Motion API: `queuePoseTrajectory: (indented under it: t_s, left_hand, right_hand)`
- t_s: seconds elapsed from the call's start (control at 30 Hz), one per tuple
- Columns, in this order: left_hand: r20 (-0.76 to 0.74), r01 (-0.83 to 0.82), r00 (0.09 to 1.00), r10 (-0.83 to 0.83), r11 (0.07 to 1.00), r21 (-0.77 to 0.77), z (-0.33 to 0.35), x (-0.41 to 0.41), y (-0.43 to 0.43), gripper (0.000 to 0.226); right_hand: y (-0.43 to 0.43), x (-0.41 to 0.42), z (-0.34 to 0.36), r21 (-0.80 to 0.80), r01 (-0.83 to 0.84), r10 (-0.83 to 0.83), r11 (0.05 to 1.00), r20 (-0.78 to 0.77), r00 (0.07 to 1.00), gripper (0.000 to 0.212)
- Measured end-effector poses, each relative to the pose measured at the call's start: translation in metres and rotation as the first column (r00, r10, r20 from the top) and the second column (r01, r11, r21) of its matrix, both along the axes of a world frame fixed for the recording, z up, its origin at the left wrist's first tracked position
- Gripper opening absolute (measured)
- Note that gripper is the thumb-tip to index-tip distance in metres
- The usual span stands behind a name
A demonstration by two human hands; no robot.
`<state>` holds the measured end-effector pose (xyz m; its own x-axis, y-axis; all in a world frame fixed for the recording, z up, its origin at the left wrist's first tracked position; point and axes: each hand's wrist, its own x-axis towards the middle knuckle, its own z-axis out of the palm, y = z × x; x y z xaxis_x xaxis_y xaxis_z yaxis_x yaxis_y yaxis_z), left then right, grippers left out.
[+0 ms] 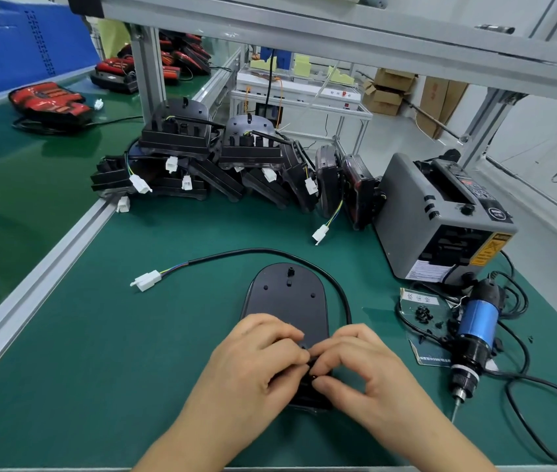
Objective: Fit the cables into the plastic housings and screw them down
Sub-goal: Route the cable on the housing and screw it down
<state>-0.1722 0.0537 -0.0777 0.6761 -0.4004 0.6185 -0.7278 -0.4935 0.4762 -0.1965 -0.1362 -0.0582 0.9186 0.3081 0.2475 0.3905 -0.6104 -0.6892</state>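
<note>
Nearest me, my left hand (256, 356) and right hand (362, 366) meet at the near end of the housing (287, 294), which lies flat on the green mat in the near middle. All fingers are curled. The left ones clamp the housing's near edge. The right thumb and forefinger pinch something small and dark there, probably the end of the cable (304, 255), though my knuckles hide it.

I judge the housing to be light, rigid moulded plastic, smooth enough to skid, so it needs holding by its edges while I press. The cable is limp but springy and best gripped close to where it seats. It loops around the far end to its white connector (147, 280) on the left. The electric screwdriver (476, 328) lies to the right.
</note>
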Motion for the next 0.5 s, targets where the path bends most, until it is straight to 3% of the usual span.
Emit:
queuePoseTrajectory:
  t_s: [0.17, 0.5]
  left_hand:
    - [-0.051, 0.040, 0.998, -0.041, 0.999, -0.026, 0.0015, 0.0015, -0.0007, 0.010]
    - [-0.122, 0.046, 0.991, -0.059, 0.993, -0.105, 0.0046, 0.0024, 0.0032, 0.011]
  right_hand:
    - [-0.0014, 0.0005, -0.0042, 0.069, -0.010, 0.011, 0.998, -0.020, 1.000, 0.014]
    - [-0.0016, 0.0009, -0.0041, 0.076, -0.015, 0.018, 0.997, -0.035, 0.999, 0.008]
